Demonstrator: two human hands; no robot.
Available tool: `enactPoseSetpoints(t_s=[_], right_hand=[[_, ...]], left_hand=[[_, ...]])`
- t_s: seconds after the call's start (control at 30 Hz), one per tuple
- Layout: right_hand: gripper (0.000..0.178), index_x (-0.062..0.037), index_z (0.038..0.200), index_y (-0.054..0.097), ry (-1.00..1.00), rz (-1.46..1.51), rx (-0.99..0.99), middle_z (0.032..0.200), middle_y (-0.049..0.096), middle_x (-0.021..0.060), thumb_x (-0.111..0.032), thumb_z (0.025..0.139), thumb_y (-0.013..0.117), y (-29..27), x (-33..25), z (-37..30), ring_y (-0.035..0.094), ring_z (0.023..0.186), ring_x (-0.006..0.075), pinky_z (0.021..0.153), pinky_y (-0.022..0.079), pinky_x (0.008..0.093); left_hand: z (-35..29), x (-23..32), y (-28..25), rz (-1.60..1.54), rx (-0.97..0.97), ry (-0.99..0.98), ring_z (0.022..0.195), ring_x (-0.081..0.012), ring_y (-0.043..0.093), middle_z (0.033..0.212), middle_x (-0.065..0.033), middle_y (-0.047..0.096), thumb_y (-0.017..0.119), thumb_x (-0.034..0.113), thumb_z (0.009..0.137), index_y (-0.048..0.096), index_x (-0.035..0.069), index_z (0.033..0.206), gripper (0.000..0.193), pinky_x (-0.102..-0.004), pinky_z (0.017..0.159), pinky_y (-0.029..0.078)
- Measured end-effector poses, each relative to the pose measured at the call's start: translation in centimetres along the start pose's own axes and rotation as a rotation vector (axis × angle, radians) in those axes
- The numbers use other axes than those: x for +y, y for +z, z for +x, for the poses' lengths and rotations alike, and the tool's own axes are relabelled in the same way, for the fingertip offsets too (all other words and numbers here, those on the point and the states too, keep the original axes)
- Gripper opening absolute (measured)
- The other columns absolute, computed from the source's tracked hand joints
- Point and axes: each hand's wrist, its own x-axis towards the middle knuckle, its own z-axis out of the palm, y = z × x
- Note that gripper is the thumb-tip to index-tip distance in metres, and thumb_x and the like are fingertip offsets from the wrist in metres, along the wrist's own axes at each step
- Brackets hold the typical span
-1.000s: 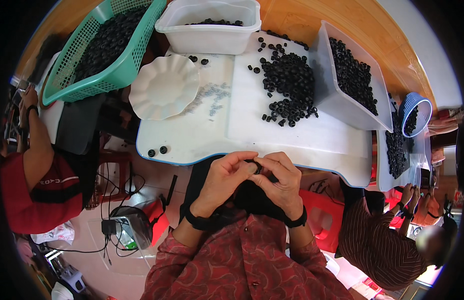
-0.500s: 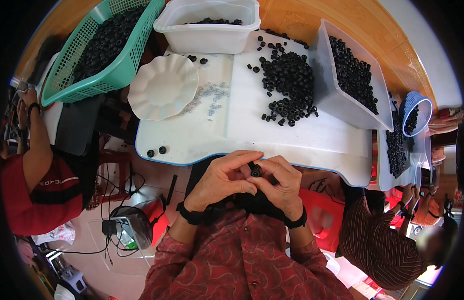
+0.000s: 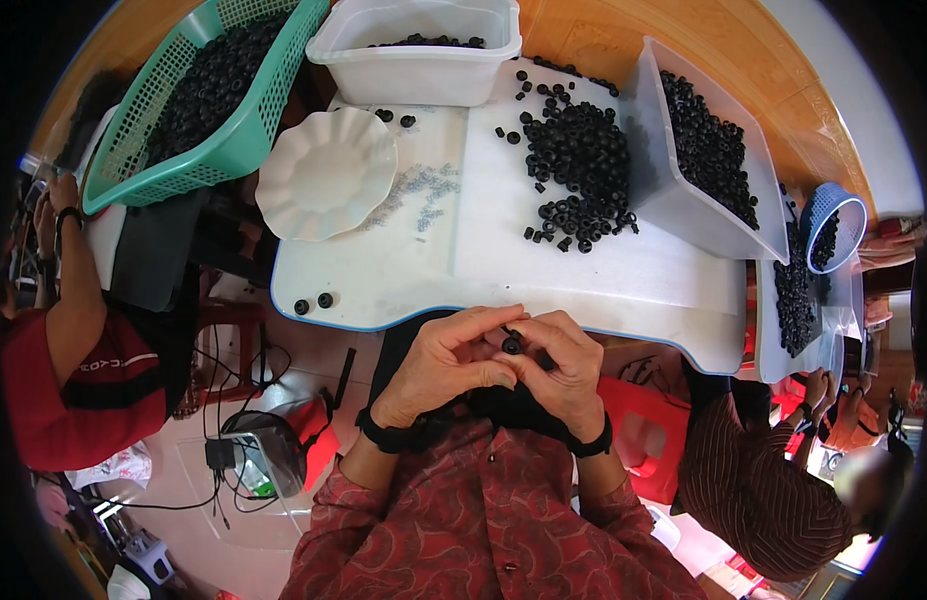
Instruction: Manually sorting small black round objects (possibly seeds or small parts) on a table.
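Observation:
My left hand (image 3: 452,358) and my right hand (image 3: 562,368) meet close to my chest, just below the white table's near edge (image 3: 424,305). Between their fingertips they pinch a small black ring (image 3: 512,344). Both wrists wear black bands. A heap of the same black rings (image 3: 582,178) lies on the table ahead of my hands, and two single rings (image 3: 312,303) sit near the table's front left edge.
A white scalloped plate (image 3: 326,172) and small clear bits (image 3: 424,190) lie at left centre. A green basket (image 3: 199,95), a white tub (image 3: 419,45), a tilted clear bin (image 3: 699,150) and a blue bowl (image 3: 832,222) hold black rings. Other people sit left and lower right.
My hands have shifted slightly, with the fingers turning the black ring between them; they stay at the same spot by the table edge.

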Motion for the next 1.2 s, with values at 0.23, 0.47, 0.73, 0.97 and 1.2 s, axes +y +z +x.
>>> enactPoseSetpoints(t_s=[0.23,0.47,0.73,0.97,1.2], right_hand=[[0.036,-0.0017,0.102,0.07,-0.017,0.007,0.023,0.091,0.067,0.0083,-0.002,0.069,0.084,0.0,0.2,-0.2,0.062,0.061,0.0119,0.054,0.051,0.0252],[0.036,-0.0014,0.101,0.07,-0.029,-0.023,0.0,0.09,0.067,0.009,-0.003,0.068,0.084,-0.1,-0.1,-0.3,0.063,0.063,0.0132,0.054,0.051,0.0259],[0.036,-0.0011,0.101,0.069,-0.106,-0.024,-0.01,0.09,0.068,0.0102,-0.003,0.069,0.085,-0.1,0.1,-0.1,0.066,0.065,0.0165,0.056,0.053,0.0268],[0.035,-0.0013,0.1,0.069,-0.099,-0.052,-0.003,0.088,0.067,0.0101,-0.004,0.069,0.084,0.0,0.4,-0.3,0.066,0.067,0.0174,0.058,0.053,0.0275],[0.036,-0.0018,0.105,0.069,-0.104,-0.09,0.092,0.089,0.065,0.0096,-0.002,0.071,0.082,-0.1,-0.3,-0.2,0.064,0.068,0.0169,0.058,0.052,0.027]], left_hand=[[0.0,0.0,0.1,0.045,0.003,-0.004,0.108,-0.0137,0.057,0.134,-0.0111,0.055,0.072,-0.014,0.075,0.053,-0.001,0.135,0.064,-0.0288,0.091,0.054],[0.0,0.6,0.0,0.174,0.005,-0.012,0.099,-0.0129,0.062,0.124,-0.0107,0.063,0.076,-0.01,0.073,0.058,-0.002,0.13,0.06,-0.0276,0.085,0.055],[-0.1,0.3,0.0,0.114,0.044,-0.032,0.097,-0.0136,0.065,0.115,-0.0107,0.068,0.078,-0.008,0.073,0.062,-0.002,0.125,0.055,-0.0266,0.084,0.056],[-0.1,0.2,-0.1,0.128,0.048,-0.073,0.094,-0.0132,0.066,0.112,-0.0098,0.068,0.078,-0.006,0.074,0.062,-0.002,0.124,0.053,-0.0261,0.083,0.056],[0.1,0.1,1.8,-0.073,0.181,0.078,0.094,-0.0127,0.066,0.105,-0.0101,0.068,0.069,-0.007,0.085,0.062,-0.005,0.12,0.036,-0.0253,0.084,0.056]])
